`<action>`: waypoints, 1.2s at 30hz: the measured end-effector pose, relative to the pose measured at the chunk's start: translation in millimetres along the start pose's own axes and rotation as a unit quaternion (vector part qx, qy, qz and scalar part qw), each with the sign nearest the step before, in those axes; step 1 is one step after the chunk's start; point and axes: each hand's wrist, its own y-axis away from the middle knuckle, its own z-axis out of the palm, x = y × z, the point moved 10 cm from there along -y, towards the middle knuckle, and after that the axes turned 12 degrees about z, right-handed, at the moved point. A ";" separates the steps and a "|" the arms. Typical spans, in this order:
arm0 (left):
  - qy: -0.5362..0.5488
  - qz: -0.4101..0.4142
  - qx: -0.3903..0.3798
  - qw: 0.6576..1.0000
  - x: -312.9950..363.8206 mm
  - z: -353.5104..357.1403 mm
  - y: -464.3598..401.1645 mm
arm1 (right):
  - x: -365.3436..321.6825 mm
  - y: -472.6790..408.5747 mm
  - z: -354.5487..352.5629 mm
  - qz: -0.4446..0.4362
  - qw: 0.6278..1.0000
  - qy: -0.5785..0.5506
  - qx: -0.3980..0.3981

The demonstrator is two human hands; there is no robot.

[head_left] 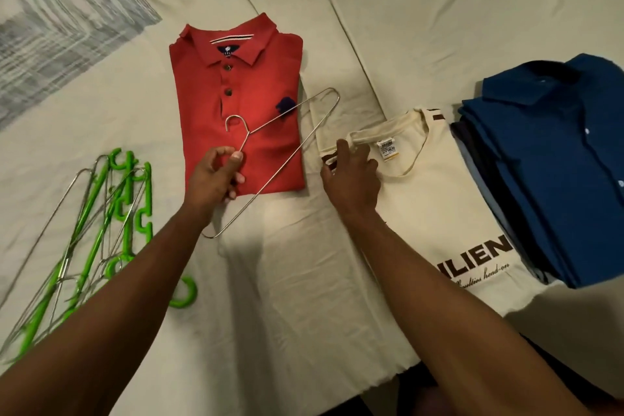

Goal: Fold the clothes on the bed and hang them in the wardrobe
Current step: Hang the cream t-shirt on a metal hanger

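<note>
The blue shirt (553, 159) was cut off by the right edge. The clothes (472, 152) stacked beneath it were mostly hidden. The hanger pile (94, 230) was blurred.

folded red polo (243, 132), cream tee (435, 199), blue shirt stack (557, 162), wire hanger (287, 152) on bed

The cream T-shirt (439, 199) bears the partly hidden letters "ILIEN".

On the bed (405, 10), the folded polo shirt (236, 105) lies ahead of me, a wire hanger (283, 152) over it. A heap of hangers (101, 230) lies to its left. Right of it lies the T-shirt (439, 206), then a stack of folded shirts (553, 162).
</note>
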 end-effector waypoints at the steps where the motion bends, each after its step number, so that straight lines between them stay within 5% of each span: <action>1: 0.013 -0.007 0.000 1.000 -0.3 0.8 -2.2 | 3.2 -1.4 -3.3 0.005 1.000 -0.023 0.004; 8: -0.061 0.067 0.004 0.996 18.6 -0.2 -24.9 | 46.7 -12.3 -9.0 0.063 0.956 -0.284 -0.049; 13: -0.090 0.151 -0.039 0.984 50.7 18.9 -21.6 | 65.5 -6.0 -12.4 0.104 0.924 -0.364 -0.060; 26: -0.033 0.156 -0.106 0.982 97.3 101.0 -19.3 | 90.3 33.9 -34.8 0.177 0.813 -0.555 0.013; 36: -0.063 0.086 -0.124 0.987 56.7 165.2 -28.6 | 81.1 45.2 -38.4 0.135 0.839 -0.526 0.008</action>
